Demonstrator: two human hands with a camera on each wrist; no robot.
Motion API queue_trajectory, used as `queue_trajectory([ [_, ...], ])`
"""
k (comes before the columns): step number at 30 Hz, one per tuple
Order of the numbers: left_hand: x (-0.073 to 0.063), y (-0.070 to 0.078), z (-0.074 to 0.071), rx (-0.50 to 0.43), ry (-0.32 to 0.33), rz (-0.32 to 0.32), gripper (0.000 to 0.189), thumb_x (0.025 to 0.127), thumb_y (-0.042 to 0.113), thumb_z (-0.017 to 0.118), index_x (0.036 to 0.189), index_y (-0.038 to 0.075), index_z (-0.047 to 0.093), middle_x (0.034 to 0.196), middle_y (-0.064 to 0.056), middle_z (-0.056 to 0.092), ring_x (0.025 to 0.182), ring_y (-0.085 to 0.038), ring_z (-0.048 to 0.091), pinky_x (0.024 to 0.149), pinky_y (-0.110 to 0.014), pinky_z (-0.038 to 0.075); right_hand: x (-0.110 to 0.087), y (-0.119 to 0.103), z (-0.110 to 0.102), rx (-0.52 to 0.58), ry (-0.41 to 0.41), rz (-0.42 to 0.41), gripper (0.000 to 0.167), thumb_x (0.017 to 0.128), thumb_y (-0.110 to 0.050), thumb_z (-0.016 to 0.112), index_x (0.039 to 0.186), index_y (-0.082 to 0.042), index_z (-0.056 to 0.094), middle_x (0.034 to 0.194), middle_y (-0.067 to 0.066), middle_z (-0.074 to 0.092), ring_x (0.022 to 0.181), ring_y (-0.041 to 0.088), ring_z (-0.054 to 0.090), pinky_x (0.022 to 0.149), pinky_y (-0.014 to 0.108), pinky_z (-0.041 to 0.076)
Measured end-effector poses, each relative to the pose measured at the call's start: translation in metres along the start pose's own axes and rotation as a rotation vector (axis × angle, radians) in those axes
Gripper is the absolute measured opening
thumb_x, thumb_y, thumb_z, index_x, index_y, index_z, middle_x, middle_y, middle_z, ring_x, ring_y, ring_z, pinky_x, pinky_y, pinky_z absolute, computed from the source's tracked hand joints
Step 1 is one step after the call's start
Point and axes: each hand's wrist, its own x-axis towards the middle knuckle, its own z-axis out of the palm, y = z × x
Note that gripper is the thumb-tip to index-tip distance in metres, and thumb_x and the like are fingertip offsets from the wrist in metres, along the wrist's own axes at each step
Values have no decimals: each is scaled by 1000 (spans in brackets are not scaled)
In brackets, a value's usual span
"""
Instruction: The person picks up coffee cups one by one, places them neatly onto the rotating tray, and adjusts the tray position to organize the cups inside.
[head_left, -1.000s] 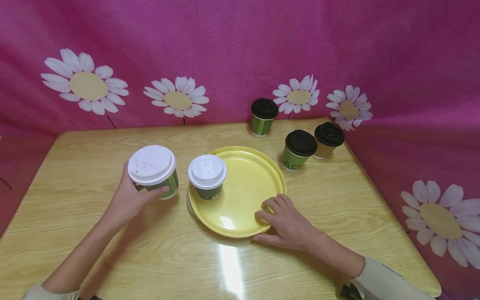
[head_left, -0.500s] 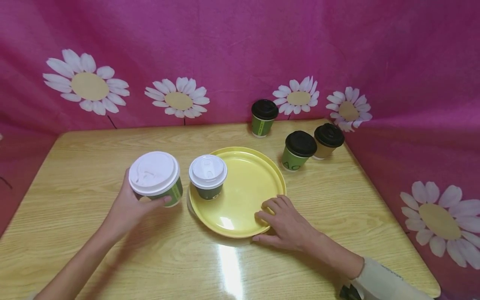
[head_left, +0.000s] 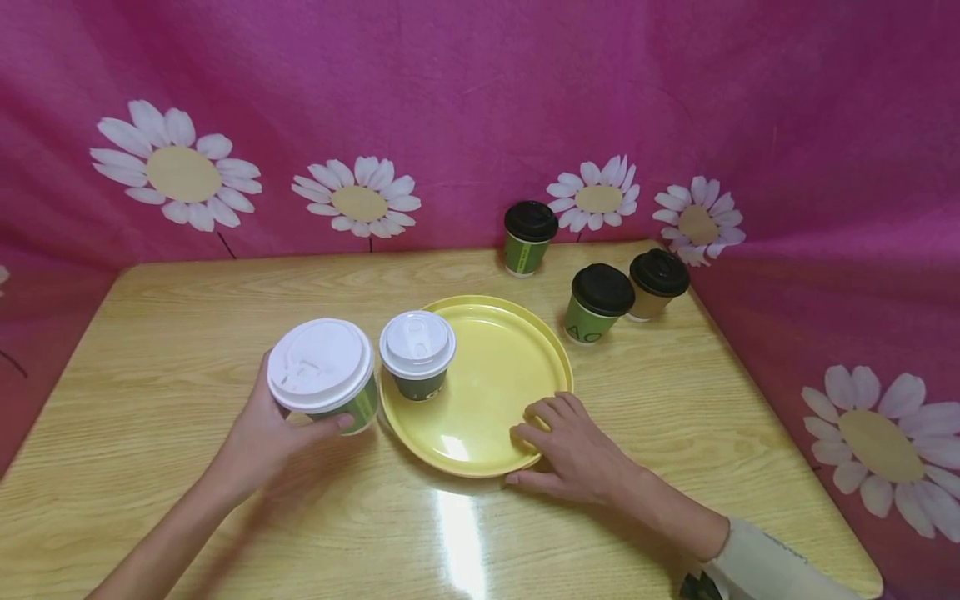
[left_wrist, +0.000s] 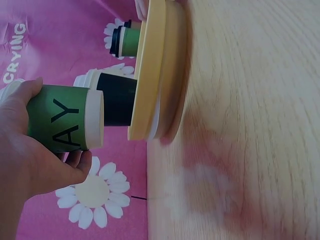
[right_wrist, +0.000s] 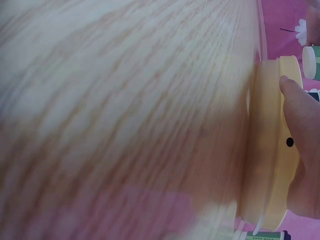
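Observation:
My left hand grips a green paper cup with a white lid, fingers and thumb around its side. The left wrist view shows dark letters on the raised cup's wall and its base above the table. Just right of it, a smaller dark green cup with a white lid stands at the left side of a round yellow tray. My right hand holds the tray at its near right rim, fingertips over the edge and thumb along the outside.
Beyond the tray stand a green cup with a black lid, a light green one, and a brown one near the right table edge. A pink cloth with daisies hangs behind the wooden table.
My left hand has brought the green cup to the right and nearer me, toward the tray's left side. The right hand has stayed on the tray rim.

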Motion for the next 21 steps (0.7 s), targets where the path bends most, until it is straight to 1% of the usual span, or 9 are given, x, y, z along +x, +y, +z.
queue_trajectory([
  [2,-2,0,2,1,-4,-4,100,75,1,85,152,7,20,143,-10,43,127,-12,42,113,-51,27,0,0,0,0,-1,1,49,89,-67,57,103,-21,62,108,4,55,104,26,48,98,47,34],
  [3,-2,0,3,3,-5,0,101,75,1,85,152,7,20,143,-10,43,128,-13,41,114,-50,27,0,0,0,0,-2,2,49,89,-67,57,103,-21,62,108,4,55,104,26,48,98,47,34],
  [7,-5,0,7,12,-9,5,102,74,2,85,153,7,20,144,-10,42,127,-13,41,113,-36,28,0,0,0,-1,-4,5,49,89,-67,58,104,-21,62,109,4,55,103,26,48,98,47,34],
  [11,-7,1,11,-5,-19,14,100,74,2,85,152,7,22,142,-9,44,126,-13,42,112,-32,28,0,-1,0,1,-2,4,49,89,-67,57,104,-21,62,109,3,54,103,26,48,98,47,35],
  [16,-10,4,17,-11,-39,32,99,74,3,86,151,7,24,140,-8,46,126,-12,43,113,-35,27,-1,-1,1,-1,4,1,49,89,-67,57,104,-21,62,108,4,54,103,26,48,98,47,35],
  [21,-11,6,22,-6,-53,34,102,71,4,87,151,8,24,141,-10,46,126,-14,42,113,-52,23,0,-1,1,-7,13,-3,49,89,-67,57,104,-20,62,108,4,54,103,27,48,97,47,35],
])
